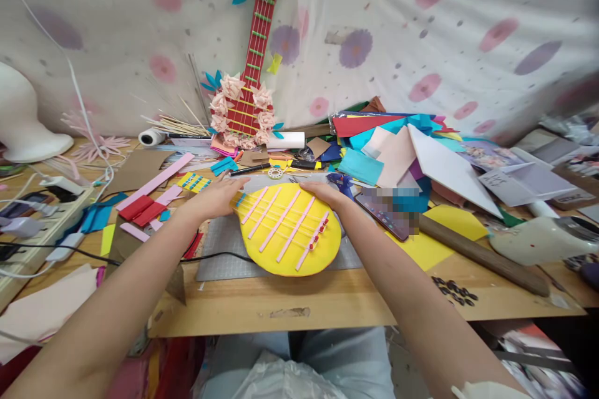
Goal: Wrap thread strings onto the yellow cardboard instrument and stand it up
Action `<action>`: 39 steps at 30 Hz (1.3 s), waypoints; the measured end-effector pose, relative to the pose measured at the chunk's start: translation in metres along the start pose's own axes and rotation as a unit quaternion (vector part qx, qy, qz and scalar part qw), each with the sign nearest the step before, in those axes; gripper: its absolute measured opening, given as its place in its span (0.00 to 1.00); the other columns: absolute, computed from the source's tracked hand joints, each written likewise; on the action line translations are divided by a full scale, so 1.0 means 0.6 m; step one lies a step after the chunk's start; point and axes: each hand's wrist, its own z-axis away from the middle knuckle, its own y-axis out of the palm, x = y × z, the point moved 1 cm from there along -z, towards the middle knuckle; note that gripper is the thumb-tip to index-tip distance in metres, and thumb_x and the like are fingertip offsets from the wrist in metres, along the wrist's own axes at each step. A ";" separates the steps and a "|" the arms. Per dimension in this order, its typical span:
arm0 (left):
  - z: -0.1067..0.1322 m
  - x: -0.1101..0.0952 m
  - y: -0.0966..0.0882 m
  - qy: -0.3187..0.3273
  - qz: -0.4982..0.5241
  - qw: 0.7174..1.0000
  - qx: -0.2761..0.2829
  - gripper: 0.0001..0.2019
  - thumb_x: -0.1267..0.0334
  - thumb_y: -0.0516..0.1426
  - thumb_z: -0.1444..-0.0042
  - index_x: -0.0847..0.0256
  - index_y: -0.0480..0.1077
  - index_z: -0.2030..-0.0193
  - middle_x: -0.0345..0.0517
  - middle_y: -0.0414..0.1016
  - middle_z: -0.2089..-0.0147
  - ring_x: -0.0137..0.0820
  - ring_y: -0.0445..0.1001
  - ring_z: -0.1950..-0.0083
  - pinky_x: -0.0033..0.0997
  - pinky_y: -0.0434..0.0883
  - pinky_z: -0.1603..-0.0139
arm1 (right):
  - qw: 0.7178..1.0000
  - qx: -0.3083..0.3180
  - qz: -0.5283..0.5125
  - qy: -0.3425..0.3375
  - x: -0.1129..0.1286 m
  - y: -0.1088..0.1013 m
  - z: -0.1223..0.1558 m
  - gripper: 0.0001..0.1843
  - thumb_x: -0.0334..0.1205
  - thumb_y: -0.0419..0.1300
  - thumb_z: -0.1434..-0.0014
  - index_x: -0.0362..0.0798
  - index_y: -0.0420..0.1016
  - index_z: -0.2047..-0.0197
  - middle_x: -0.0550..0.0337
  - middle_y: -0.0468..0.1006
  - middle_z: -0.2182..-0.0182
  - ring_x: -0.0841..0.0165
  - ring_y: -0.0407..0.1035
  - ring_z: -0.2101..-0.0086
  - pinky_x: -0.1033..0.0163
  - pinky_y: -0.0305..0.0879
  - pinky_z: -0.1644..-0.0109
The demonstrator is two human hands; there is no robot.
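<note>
A yellow craft lute (pixel 290 260) with a rounded body is tilted over the grey mat in front of me. Pink strips cross its face, thin yellow strings run along it, and small red beads sit along the rightmost strip. My left hand (pixel 218 198) is closed round its neck. Beyond that hand the neck's end (pixel 194 182) shows, yellow with blue bars. My right hand (pixel 324 193) grips the body's upper right edge; its fingertips are partly hidden behind the lute. Under the lute lies the grey cutting mat (pixel 218 262).
A red paper guitar (pixel 253 62) with pink flowers leans on the back curtain. Right of the lute lie a phone (pixel 381 215), a glue gun (pixel 340 183), a wooden rod (pixel 482 254) and coloured sheets (pixel 360 166). A black cable (pixel 215 256) crosses the mat. Left stands a power strip (pixel 44 243).
</note>
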 end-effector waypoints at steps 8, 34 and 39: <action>0.009 0.021 -0.001 -0.023 0.080 0.997 0.005 0.22 0.67 0.59 0.62 0.56 0.70 0.55 0.48 0.73 0.50 0.41 0.70 0.47 0.38 0.64 0.44 | 0.999 -0.010 -0.038 -0.016 0.010 0.003 0.009 0.16 0.47 0.55 0.41 0.44 0.75 0.60 0.52 0.79 0.61 0.66 0.75 0.64 0.58 0.71 0.55; 0.025 0.093 -0.081 -0.116 0.150 0.982 0.027 0.25 0.65 0.67 0.74 0.56 0.74 0.61 0.47 0.75 0.53 0.45 0.71 0.48 0.40 0.65 0.45 | 0.987 -0.125 0.018 -0.103 -0.001 0.040 0.005 0.13 0.43 0.53 0.41 0.47 0.75 0.60 0.55 0.78 0.61 0.76 0.65 0.76 0.71 0.62 0.75; 0.019 0.097 -0.066 -0.118 0.198 0.973 -0.009 0.22 0.65 0.67 0.75 0.54 0.74 0.66 0.48 0.76 0.56 0.47 0.71 0.47 0.43 0.64 0.44 | 0.973 -0.179 0.082 -0.119 -0.002 0.036 -0.020 0.08 0.41 0.57 0.45 0.49 0.76 0.71 0.63 0.77 0.72 0.75 0.63 0.75 0.69 0.62 0.71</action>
